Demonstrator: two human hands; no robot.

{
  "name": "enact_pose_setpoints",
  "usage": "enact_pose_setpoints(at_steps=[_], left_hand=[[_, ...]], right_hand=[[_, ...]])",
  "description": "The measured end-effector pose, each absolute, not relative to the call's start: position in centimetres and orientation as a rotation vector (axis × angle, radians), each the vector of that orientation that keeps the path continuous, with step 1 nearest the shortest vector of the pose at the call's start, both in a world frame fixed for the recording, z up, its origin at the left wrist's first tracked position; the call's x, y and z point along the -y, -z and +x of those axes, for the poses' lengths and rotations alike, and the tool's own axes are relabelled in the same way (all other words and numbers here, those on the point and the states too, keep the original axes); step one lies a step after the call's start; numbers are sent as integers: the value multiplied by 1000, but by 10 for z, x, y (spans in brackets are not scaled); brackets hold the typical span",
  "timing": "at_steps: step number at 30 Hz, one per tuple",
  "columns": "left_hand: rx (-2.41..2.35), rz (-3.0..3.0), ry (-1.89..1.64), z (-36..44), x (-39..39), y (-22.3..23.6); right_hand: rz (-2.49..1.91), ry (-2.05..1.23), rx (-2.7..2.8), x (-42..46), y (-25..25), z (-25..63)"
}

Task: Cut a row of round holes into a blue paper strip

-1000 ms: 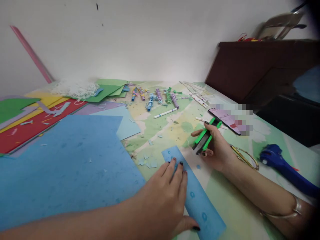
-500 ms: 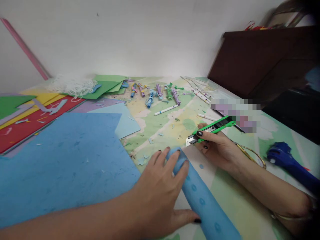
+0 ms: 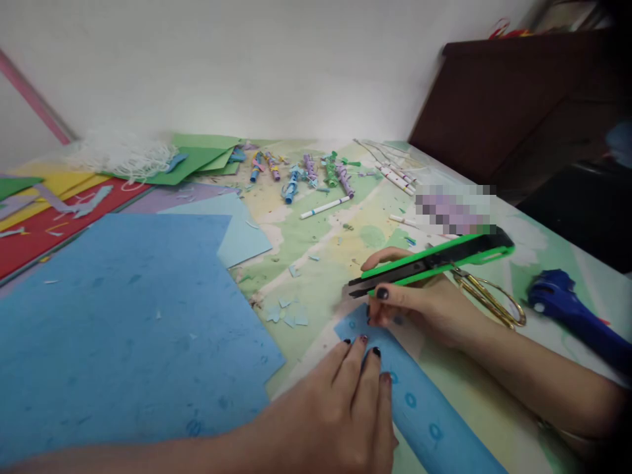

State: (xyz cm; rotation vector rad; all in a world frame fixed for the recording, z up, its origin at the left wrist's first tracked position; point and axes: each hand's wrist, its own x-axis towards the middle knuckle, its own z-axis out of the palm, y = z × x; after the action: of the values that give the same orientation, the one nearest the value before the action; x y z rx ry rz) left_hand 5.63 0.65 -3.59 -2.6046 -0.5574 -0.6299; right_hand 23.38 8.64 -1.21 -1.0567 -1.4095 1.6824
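Looked smooth and papery, matt all along the blue strip [image 3: 425,411]; showed smooth plastic on the green cutter [image 3: 434,259]; gleamed, yes, gleamed like polished metal on the gold scissors [image 3: 486,301]; looked plastic again on the blue tool [image 3: 557,304]; showed matt paper across the big blue sheet [image 3: 148,329]

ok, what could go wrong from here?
The right hand holds a green utility knife with its front end near the left hand; a slip could nick it.
The blue paper strip seems to lie straight on the patterned tablecloth, which might get scored.
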Motion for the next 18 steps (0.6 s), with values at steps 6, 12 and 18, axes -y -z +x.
enact_pose_setpoints(at_steps=[6, 12, 18], left_hand=[[632, -2576, 604, 56, -2, 42], [724, -2555, 616, 59, -2, 46], [662, -2551, 524, 58, -2, 42]], right_hand=[[-1250, -1353, 1529, -76, 4, 229], [-1236, -1362, 1677, -75, 4, 230], [-1146, -1381, 1784, -79, 5, 224]])
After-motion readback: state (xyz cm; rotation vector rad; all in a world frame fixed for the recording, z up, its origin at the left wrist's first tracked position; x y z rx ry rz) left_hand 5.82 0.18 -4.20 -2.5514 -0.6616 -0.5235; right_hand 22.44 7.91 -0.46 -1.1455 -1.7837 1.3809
